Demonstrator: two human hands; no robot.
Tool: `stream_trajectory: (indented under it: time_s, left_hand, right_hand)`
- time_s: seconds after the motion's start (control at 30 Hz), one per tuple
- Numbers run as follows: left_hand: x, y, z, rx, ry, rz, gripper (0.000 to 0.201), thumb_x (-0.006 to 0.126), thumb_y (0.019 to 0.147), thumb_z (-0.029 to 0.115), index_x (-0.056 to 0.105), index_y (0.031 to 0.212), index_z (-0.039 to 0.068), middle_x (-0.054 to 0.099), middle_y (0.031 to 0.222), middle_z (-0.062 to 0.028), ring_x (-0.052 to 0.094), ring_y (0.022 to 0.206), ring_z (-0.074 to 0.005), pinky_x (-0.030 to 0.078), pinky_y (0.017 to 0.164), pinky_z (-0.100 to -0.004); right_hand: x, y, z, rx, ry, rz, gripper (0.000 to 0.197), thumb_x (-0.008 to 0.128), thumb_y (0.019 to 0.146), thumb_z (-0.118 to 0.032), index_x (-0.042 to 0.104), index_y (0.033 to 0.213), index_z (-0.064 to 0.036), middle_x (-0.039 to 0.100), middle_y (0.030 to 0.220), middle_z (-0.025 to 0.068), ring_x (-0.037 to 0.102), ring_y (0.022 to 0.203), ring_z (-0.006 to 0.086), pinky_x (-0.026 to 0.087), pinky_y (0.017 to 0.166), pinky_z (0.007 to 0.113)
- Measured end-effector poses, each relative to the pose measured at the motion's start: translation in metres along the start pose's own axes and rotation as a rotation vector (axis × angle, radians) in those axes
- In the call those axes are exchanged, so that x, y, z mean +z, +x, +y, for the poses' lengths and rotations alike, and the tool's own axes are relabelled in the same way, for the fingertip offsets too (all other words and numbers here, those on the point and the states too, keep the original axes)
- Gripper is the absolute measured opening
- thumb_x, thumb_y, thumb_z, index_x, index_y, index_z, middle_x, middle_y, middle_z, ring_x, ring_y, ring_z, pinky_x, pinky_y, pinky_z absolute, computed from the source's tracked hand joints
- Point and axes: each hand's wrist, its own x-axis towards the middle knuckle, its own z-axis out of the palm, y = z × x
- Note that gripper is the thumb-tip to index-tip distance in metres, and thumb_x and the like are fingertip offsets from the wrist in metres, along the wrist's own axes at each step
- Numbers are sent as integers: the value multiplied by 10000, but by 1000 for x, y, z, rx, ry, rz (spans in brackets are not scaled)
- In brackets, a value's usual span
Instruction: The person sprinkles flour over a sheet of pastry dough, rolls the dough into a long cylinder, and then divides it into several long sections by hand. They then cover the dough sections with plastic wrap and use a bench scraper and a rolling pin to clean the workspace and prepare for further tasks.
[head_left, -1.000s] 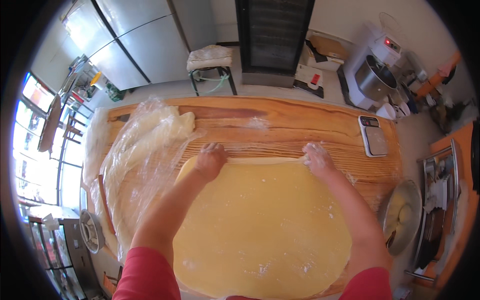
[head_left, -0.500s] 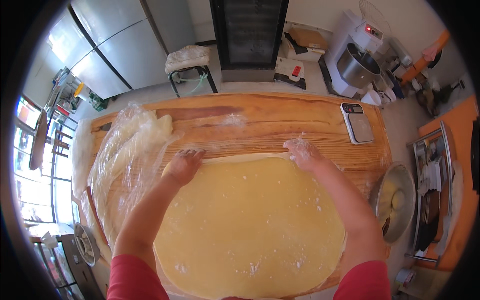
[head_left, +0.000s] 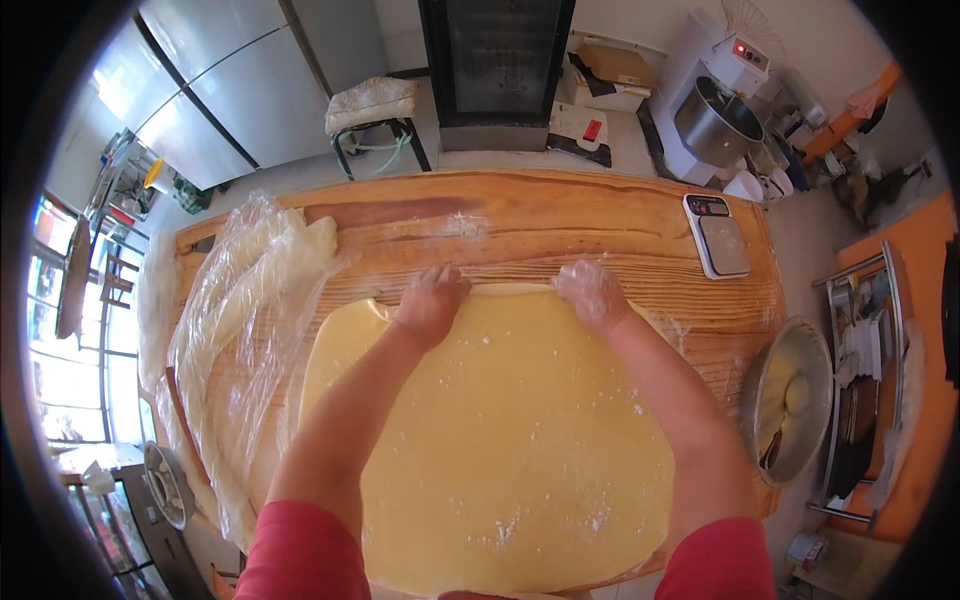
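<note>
A wide, rolled-out sheet of yellow dough (head_left: 520, 430) with flour specks covers the near middle of the wooden table. My left hand (head_left: 433, 303) is at its far edge, left of centre, with curled fingers closed on the dough. Just left of that hand, the edge is lifted into a small fold. My right hand (head_left: 594, 292), dusted with flour, grips the same edge farther right, its fingers bent over it. The fingertips of both hands are partly hidden, and my forearms cover some of the sheet's sides.
Clear plastic film over pale dough (head_left: 255, 270) lies at the table's left. A kitchen scale (head_left: 719, 247) sits at the far right of the wooden table (head_left: 560, 215). Beside the right edge is a metal bowl (head_left: 818, 440). A dough mixer (head_left: 715, 120) stands beyond.
My left hand has moved right along the dough's far edge, and my right hand slightly left, so they are closer together. The far edge has shifted away, with a fold at its left.
</note>
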Motion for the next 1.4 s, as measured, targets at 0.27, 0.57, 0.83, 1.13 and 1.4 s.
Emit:
stream_trajectory:
  time_s: [0.27, 0.57, 0.83, 1.13, 1.4]
  left_hand:
    - [-28, -51, -37, 56, 31, -20, 224, 508, 718, 132, 563, 930, 85, 538, 896, -79, 509, 870, -251, 408, 750, -360]
    - [-39, -80, -49, -24, 43, 141, 186, 587, 647, 89, 572, 831, 62, 552, 857, -80, 505, 839, -288, 383, 770, -387]
    - [-48, -101, -69, 57, 178, -52, 144, 581, 660, 124, 574, 800, 92, 549, 808, -70, 511, 832, -245, 389, 755, -362]
    - [-37, -89, -86, -134, 104, -154, 119, 532, 700, 121, 544, 805, 67, 537, 836, -113, 505, 836, -275, 400, 727, -371]
    - [-65, -119, -77, 70, 126, 144, 106, 537, 677, 52, 528, 783, 53, 540, 853, -129, 509, 843, -278, 396, 732, -378]
  right_hand:
    - [-7, -26, 10, 57, 76, 125, 81, 523, 700, -132, 548, 746, -70, 557, 834, 93, 513, 812, 287, 410, 698, 411]
    - [-28, -42, 11, -32, 174, 144, 36, 516, 674, -67, 506, 708, -67, 525, 740, 113, 497, 750, 300, 395, 655, 391]
    - [-30, -46, 15, -83, 63, 40, 91, 544, 667, -70, 515, 753, -67, 534, 801, 111, 502, 810, 292, 395, 680, 408]
    - [-30, -33, 14, 232, 195, -53, 128, 544, 685, -82, 554, 812, -65, 547, 898, 136, 520, 838, 316, 417, 733, 401]
    - [-35, -79, 28, -56, 53, 152, 132, 516, 677, -65, 550, 804, -61, 530, 899, 137, 494, 852, 321, 409, 733, 389]
